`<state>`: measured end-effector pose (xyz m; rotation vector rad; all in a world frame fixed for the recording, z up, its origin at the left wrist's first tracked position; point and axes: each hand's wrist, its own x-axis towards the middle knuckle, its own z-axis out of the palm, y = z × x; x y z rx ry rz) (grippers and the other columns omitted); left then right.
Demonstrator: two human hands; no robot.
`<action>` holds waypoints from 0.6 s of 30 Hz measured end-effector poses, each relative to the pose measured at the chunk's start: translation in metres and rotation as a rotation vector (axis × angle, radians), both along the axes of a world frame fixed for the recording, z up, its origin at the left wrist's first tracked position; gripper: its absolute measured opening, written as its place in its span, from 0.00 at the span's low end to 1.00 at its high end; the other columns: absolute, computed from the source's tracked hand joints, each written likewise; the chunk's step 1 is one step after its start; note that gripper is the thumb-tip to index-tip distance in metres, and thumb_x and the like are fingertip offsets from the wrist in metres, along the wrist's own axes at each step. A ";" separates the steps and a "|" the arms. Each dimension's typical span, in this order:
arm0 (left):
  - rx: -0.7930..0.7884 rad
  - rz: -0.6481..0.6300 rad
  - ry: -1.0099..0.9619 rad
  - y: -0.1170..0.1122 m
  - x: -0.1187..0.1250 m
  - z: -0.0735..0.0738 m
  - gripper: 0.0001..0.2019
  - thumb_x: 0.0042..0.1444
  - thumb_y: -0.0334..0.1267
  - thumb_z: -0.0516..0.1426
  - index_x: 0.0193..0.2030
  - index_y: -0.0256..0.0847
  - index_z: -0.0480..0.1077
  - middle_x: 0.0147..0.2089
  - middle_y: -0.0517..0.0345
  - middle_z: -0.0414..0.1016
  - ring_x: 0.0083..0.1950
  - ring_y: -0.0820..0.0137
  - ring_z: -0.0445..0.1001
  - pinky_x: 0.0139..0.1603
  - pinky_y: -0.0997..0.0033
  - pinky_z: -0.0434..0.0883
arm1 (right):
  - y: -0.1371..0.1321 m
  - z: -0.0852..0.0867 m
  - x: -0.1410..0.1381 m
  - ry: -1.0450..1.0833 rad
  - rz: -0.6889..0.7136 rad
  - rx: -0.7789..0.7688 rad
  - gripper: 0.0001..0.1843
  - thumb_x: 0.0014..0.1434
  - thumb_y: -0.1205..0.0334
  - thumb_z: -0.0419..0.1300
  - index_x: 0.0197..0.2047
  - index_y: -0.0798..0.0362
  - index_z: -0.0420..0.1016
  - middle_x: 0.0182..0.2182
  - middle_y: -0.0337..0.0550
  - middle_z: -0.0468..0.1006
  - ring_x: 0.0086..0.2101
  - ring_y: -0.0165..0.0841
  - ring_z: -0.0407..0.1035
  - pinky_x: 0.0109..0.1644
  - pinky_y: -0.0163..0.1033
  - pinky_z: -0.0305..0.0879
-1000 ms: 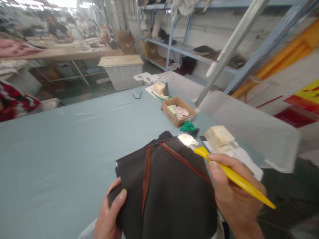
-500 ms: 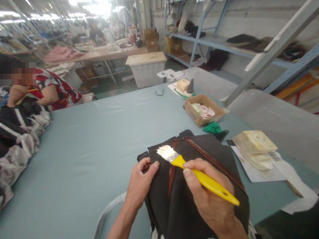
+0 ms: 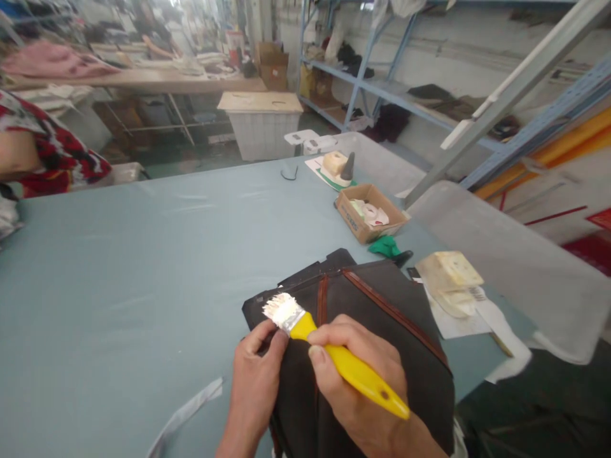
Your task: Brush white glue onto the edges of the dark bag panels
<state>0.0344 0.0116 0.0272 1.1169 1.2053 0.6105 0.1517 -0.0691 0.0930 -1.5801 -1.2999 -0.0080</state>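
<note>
The right hand (image 3: 363,394) grips a yellow-handled brush (image 3: 348,372), its white bristles on the left corner of the dark, brown-trimmed bag panel (image 3: 382,318), which lies on the pale blue table (image 3: 143,267); the left hand (image 3: 255,381) pinches the panel's left edge. Right of the panel sits a cream block (image 3: 449,270); just beyond the panel a green cloth (image 3: 384,247), then an open cardboard box (image 3: 351,222)

At the table's (image 3: 143,267) near edge the dark bag (image 3: 382,318) is running out of view, the left hand (image 3: 252,381) and right hand (image 3: 363,394) covering part of it. The right hand is also hiding some of the yellow brush (image 3: 334,359) handle. By the far left corner a co-worker's red sleeve (image 3: 48,152) is being cut off.
</note>
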 end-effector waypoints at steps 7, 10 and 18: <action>-0.030 0.036 0.113 0.001 0.002 0.000 0.22 0.40 0.56 0.68 0.37 0.42 0.81 0.38 0.55 0.85 0.42 0.56 0.79 0.44 0.65 0.75 | 0.002 -0.005 0.010 0.007 0.020 -0.041 0.06 0.64 0.69 0.58 0.37 0.50 0.74 0.25 0.34 0.78 0.23 0.27 0.72 0.30 0.31 0.72; -0.031 0.026 0.148 -0.001 0.000 -0.002 0.24 0.39 0.58 0.70 0.37 0.42 0.82 0.41 0.53 0.86 0.46 0.53 0.80 0.48 0.64 0.76 | 0.001 -0.005 0.013 -0.031 0.064 -0.024 0.05 0.64 0.69 0.58 0.39 0.50 0.73 0.25 0.34 0.78 0.23 0.26 0.71 0.30 0.31 0.71; -0.045 -0.021 0.240 0.005 -0.017 -0.016 0.21 0.48 0.55 0.71 0.41 0.42 0.82 0.43 0.54 0.86 0.52 0.52 0.81 0.53 0.65 0.77 | -0.007 -0.009 0.053 -0.093 -0.152 -0.106 0.06 0.66 0.68 0.59 0.37 0.50 0.74 0.27 0.34 0.78 0.26 0.27 0.74 0.34 0.32 0.72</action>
